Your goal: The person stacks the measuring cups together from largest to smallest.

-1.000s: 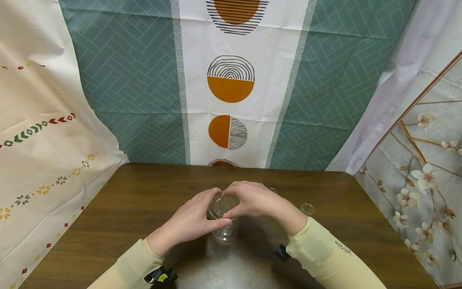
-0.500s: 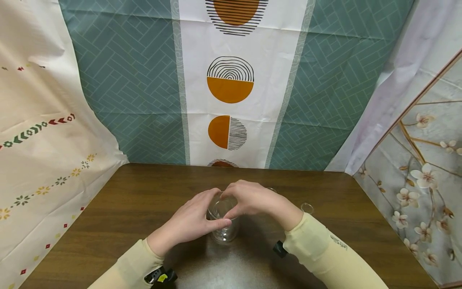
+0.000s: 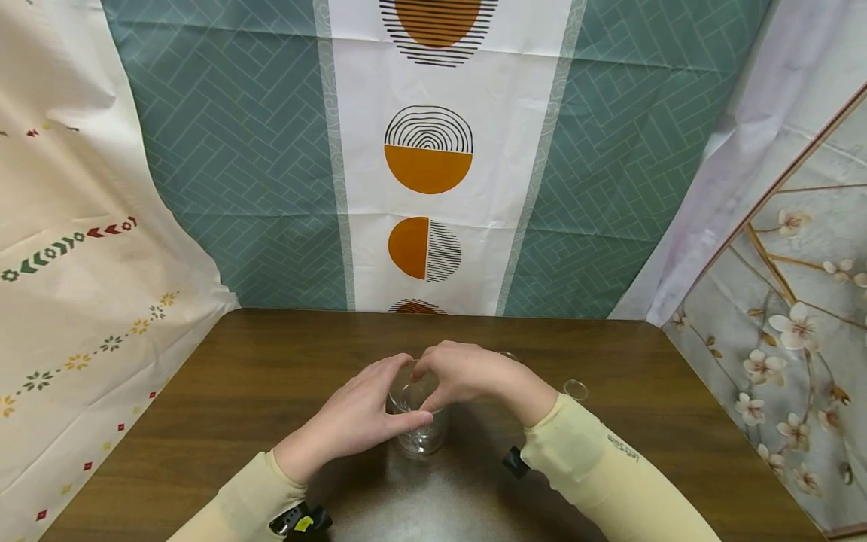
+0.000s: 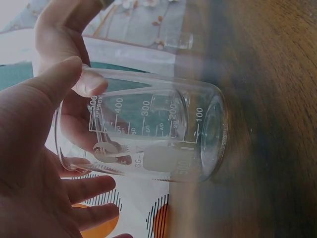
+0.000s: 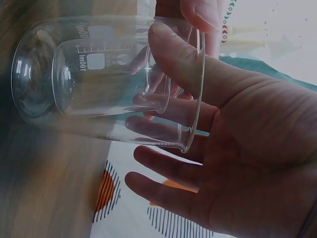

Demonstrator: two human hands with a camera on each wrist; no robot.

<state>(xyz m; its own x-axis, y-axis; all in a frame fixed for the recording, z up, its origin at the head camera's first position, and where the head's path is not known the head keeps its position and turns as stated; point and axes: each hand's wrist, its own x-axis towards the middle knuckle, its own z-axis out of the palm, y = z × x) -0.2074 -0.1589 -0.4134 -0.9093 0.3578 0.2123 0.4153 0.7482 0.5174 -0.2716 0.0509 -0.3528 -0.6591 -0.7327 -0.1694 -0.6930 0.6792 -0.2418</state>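
Observation:
A large clear glass beaker (image 3: 425, 440) marked 500 stands upright on the brown table (image 3: 271, 376). My left hand (image 3: 362, 406) holds it at the rim, thumb on the near side and fingers spread along the far side. A smaller glass beaker (image 5: 109, 82) marked 100 ml hangs inside the large one, its base above the large base. With thumb and fingers reaching in past the large rim, my right hand (image 3: 474, 376) pinches the small beaker near its top. In the right wrist view the other right fingers (image 5: 163, 193) extend outside the glass.
Two more small glass vessels are on the right: one ring-like glass rim (image 3: 576, 389) and another glass rim (image 3: 510, 355) partly hidden behind my right hand. Patterned cloths hang behind the table's back edge and along both sides.
My right hand and forearm have shifted slightly left, and its fingers reach lower into the large beaker, the small beaker sinking with them. The left hand has stayed in place.

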